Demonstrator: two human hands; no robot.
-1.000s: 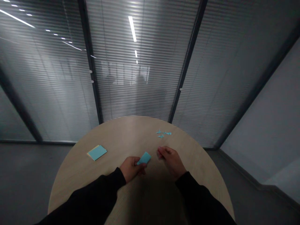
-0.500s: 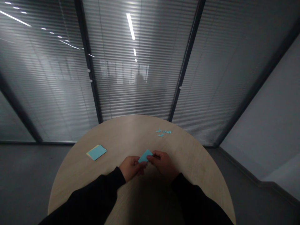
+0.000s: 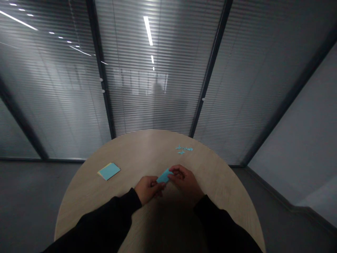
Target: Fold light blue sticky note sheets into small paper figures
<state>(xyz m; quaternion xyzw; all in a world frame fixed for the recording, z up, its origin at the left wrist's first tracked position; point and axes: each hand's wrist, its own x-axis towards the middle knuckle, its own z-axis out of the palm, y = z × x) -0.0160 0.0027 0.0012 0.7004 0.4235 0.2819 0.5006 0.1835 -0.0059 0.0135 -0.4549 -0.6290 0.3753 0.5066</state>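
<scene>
so, in hand: light-blue paper slip (image 3: pixel 164 176), narrow and flat, above the table between both hands.
long axis: slanting from lower left to upper right in the head view, running from one hand to the other.
left hand (image 3: pixel 148 189): fingers (image 3: pixel 159 186) together on the slip's lower-left end, pinching it.
right hand (image 3: pixel 185 181): fingertips (image 3: pixel 173 173) closed on the upper-right end; exact grip partly hidden.
nearer hand: neither clearly, with one hand at each end of the slip.
ahead of the right hand: small blue paper pieces (image 3: pixel 183 149), well apart from the hands.
off to the left: light-blue paper stack (image 3: pixel 108 171) on a yellow sheet (image 3: pixel 102 169).
underneath: round wooden table (image 3: pixel 147 147).
beyond: glass partition with blinds (image 3: pixel 155 95).
</scene>
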